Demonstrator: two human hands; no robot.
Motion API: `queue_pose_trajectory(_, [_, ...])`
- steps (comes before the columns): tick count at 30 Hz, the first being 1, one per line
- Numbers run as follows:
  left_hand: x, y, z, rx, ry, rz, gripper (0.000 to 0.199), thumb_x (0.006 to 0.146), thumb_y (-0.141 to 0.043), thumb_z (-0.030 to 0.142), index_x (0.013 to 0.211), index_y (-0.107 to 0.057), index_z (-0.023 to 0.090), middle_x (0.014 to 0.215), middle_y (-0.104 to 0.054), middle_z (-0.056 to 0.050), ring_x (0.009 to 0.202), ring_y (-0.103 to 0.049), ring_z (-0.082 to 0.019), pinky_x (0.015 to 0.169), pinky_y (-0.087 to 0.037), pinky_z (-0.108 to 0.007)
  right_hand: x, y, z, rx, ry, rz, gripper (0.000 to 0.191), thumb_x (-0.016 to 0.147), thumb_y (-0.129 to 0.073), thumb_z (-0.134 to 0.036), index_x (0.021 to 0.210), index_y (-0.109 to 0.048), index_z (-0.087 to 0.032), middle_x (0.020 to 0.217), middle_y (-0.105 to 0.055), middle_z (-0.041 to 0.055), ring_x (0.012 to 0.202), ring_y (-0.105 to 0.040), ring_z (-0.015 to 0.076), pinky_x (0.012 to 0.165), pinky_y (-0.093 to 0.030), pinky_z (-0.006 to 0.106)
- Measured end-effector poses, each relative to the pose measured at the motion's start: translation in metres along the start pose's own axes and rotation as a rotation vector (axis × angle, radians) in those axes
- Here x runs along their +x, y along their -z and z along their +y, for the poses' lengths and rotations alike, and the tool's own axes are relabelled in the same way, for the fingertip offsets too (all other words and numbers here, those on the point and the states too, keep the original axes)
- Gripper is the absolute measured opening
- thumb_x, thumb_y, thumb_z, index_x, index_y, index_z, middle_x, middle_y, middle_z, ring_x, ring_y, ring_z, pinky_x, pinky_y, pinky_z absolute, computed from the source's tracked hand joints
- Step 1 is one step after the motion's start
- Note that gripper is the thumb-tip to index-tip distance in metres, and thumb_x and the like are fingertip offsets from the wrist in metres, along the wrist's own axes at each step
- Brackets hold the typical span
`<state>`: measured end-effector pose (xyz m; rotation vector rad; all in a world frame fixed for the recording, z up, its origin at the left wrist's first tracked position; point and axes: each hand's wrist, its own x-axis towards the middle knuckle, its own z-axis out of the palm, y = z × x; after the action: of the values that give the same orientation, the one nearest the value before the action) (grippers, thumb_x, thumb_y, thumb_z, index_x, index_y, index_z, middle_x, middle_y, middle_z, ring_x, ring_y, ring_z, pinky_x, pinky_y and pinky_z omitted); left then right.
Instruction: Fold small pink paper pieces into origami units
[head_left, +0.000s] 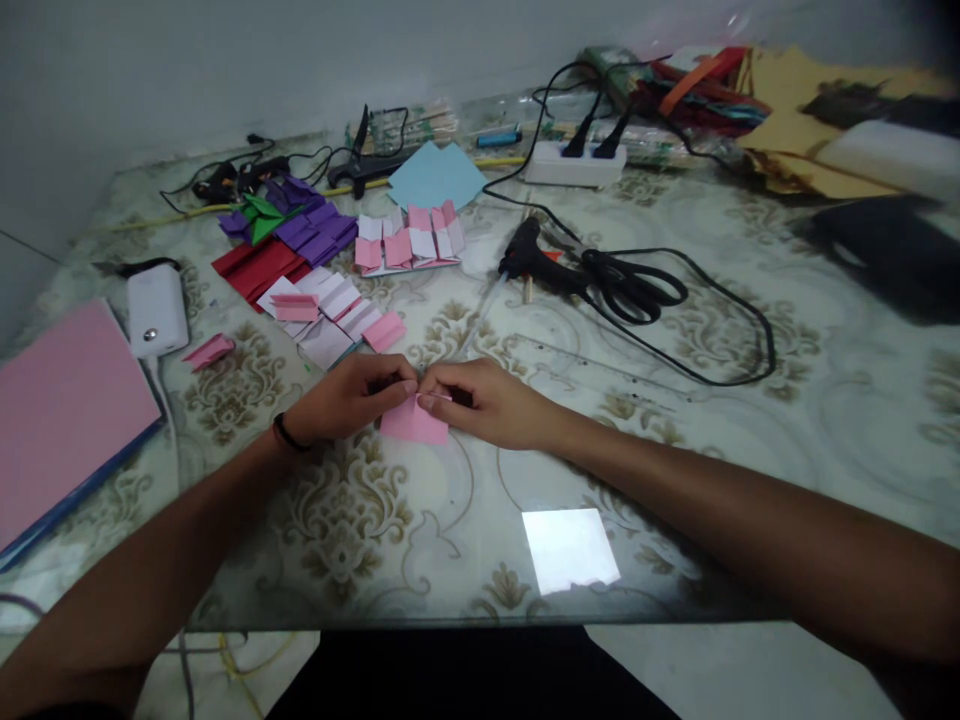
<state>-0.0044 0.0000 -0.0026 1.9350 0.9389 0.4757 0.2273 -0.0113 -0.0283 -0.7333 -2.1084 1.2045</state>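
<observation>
A small piece of pink paper point(415, 424) lies at the middle of the table, its upper edge pinched between both hands. My left hand point(352, 395) closes thumb and fingers on the paper's upper left part. From the other side, my right hand point(487, 402) pinches the same edge, and the two sets of fingertips almost meet. Just beyond my left hand are folded pink and white paper pieces point(330, 310). Farther left lies a single folded pink piece point(210, 352). The fingers partly hide the top of the held paper.
A black glue gun point(525, 250) with a coiled cable lies beyond my right hand, near a clear ruler point(600, 370). Behind stand a white power strip point(574, 165) and light blue paper point(436, 176). Pink sheets point(71, 420) and a white power bank point(157, 310) are at left.
</observation>
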Motion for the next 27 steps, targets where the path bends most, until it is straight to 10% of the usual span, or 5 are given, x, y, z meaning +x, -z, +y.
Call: queue_pose_trajectory(27, [-0.0001, -0.0003, -0.0018, 0.008, -0.027, 0.009, 0.031, 0.099, -0.058, 0.038, 0.082, -0.067, 0.014, 0.068, -0.054, 0.002, 0.064, -0.046, -0.009, 0.060, -0.036, -0.021, 0.0004, -0.0005, 0.0008, -0.021, 0.018, 0.004, 0.024, 0.103, -0.058, -0.032, 0.088, -0.064, -0.015, 0.068, -0.050, -0.0051, 0.060, -0.043, 0.0078, 0.060, -0.034, 0.021])
